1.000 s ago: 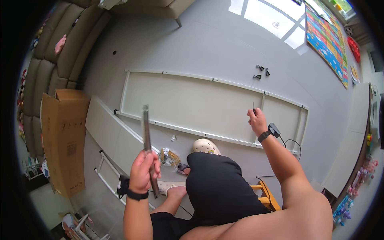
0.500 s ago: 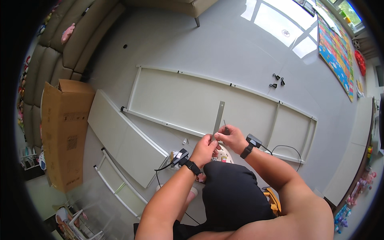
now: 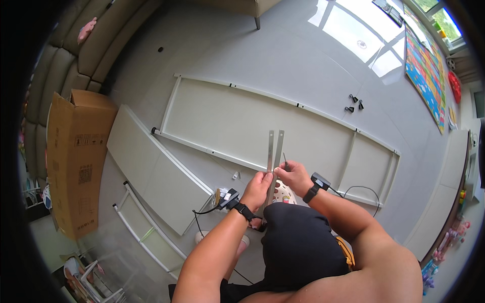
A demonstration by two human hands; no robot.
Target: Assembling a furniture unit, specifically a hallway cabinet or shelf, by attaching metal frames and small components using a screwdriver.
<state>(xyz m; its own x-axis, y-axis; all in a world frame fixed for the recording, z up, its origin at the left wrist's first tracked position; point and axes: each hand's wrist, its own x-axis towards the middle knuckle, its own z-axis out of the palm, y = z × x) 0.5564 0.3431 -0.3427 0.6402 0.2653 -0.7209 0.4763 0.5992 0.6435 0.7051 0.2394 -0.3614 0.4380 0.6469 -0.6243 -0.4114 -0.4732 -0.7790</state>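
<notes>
My left hand is closed around a flat metal strip that stands up from the fingers. Just to its right rises a second metal strip, pinched by my right hand; both have a hole near the far end. A thin tool with a dark handle and a slim metal shaft, like a small screwdriver, is also tucked in my right hand. The strips' lower parts are partly hidden by my fingers. Beyond my hands a white rectangular frame with a panel lies on the floor.
A white board and a smaller white frame lie to the left, beside a tall cardboard box. Several small black parts lie on the floor beyond the frame. Cables run from both wrist devices. A sofa stands far left.
The strips have come apart: one showed before, now two stand side by side with a narrow gap. My left hand has shifted slightly down and left. The view has turned slightly.
</notes>
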